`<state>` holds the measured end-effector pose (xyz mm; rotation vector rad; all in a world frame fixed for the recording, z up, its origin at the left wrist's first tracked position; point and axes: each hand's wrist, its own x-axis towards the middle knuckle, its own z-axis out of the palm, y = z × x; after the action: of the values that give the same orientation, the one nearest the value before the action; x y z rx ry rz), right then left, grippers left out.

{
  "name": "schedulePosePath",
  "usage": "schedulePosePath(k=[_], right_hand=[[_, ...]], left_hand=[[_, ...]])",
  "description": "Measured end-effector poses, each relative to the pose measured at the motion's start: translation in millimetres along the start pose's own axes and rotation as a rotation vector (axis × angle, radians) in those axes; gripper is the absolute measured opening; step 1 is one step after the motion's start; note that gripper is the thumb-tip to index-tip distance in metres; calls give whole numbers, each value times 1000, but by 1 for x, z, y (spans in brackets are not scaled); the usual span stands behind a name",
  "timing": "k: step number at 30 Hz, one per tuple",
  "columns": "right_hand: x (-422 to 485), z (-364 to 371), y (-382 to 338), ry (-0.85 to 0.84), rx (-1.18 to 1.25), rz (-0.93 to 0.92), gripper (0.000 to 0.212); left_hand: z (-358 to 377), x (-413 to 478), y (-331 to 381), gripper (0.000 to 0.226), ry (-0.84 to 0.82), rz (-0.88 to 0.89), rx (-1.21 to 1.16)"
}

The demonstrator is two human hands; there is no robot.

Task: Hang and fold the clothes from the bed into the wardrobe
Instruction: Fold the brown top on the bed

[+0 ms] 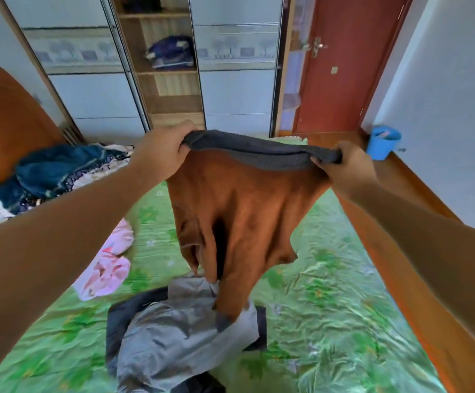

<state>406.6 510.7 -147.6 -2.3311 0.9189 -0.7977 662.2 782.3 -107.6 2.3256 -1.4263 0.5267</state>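
Both forearms stretch forward over the green-sheeted bed [329,307]; left hand [162,154] and right hand [349,168] are well apart, each clamped on one end of the grey ribbed band [259,151] of a brown garment [245,217]. It hangs in the air, lower end touching a grey jacket [179,336] crumpled on the sheet. Pink garment [106,268] to the left, dark blue bundle [60,171] near the headboard [4,123]. Bed's wooden right edge [400,265] borders a narrow floor strip up to the red door [344,66]. Wardrobe [230,95] ahead, middle bay open: folded dark blue item [171,53] on a shelf. Blue bucket [382,141] by the wall, something pink inside, can't tell what
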Motion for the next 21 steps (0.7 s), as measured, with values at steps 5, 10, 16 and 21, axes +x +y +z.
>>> schedulePosePath(k=[5,10,16,21], right_hand=[[-4,-67,33,0,38,-135,20],[6,-128,81,-104,31,-185,31],[-2,-180,123,15,4,-192,24],[-11,-210,146,117,-272,-322,34]], left_hand=[[-7,8,63,24,-10,-47,157],[-9,15,143,25,32,-152,149],[-5,13,216,29,54,-172,121],[-13,10,240,20,60,-106,170]])
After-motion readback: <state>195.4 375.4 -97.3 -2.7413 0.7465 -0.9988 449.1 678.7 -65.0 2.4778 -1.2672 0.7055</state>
